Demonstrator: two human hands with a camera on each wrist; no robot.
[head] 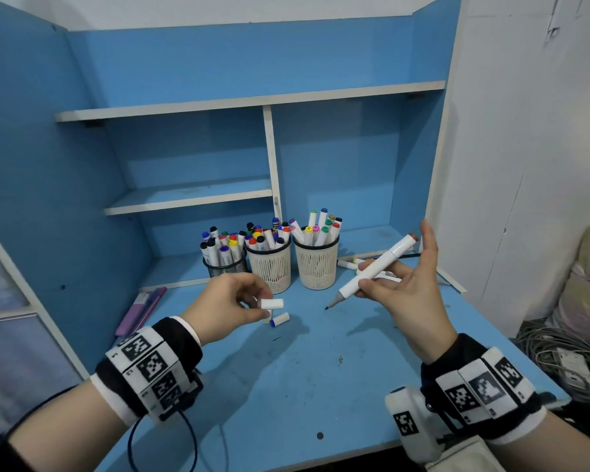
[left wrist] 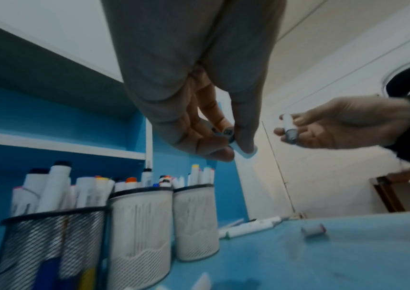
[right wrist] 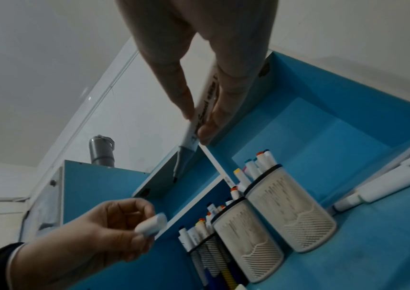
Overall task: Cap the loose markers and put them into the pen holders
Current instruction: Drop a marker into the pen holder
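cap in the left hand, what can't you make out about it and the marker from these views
- Cap: its end colour faces away in the head view; the left hand covers most of it in the left wrist view.
- Marker: tip colour too small and dark in every view.
- Marker print: blurred, partly behind right hand fingers.
- Whether the cap matches: cannot tell.

Three pen holders (head: 269, 264) are counted: one black mesh, two cream; two loose caps (head: 272, 304) and one uncapped marker (head: 372, 271) are seen
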